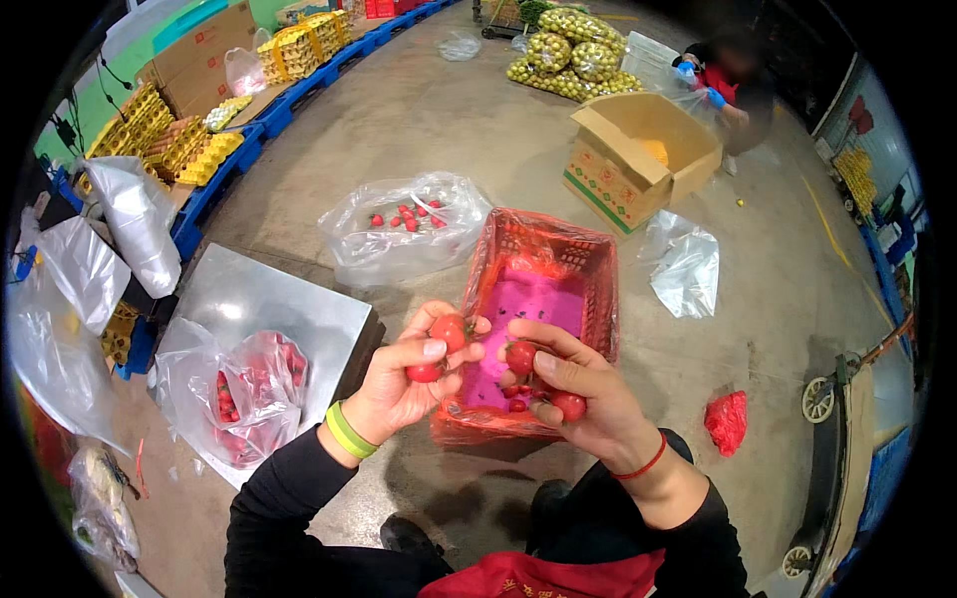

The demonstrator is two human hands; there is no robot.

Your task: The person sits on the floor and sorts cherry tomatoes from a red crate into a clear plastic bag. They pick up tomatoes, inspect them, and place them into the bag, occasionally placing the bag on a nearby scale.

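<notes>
Small red tomatoes [449, 332] are held in my left hand [407, 374], two of them showing between its thumb and fingers. More of the same tomatoes [570, 406] sit in my right hand [591, 381], one pinched by the thumb. Both hands are raised over a red plastic crate [610, 299] lined with clear film. On its pink bottom sheet lie a few small red tomatoes [517, 405] and dark bits. Behind the crate to the left, an open clear bag [359, 250] holds several tomatoes. At the left, another clear bag [194, 374] with red tomatoes rests on a metal platform [262, 291].
An open cardboard box [617, 179] stands beyond the crate, near net sacks of green round produce [576, 63]. A co-worker in blue gloves is at the back right. Egg trays [202, 157] line the left; a wheeled cart [837, 448] and red bag [726, 422] are right.
</notes>
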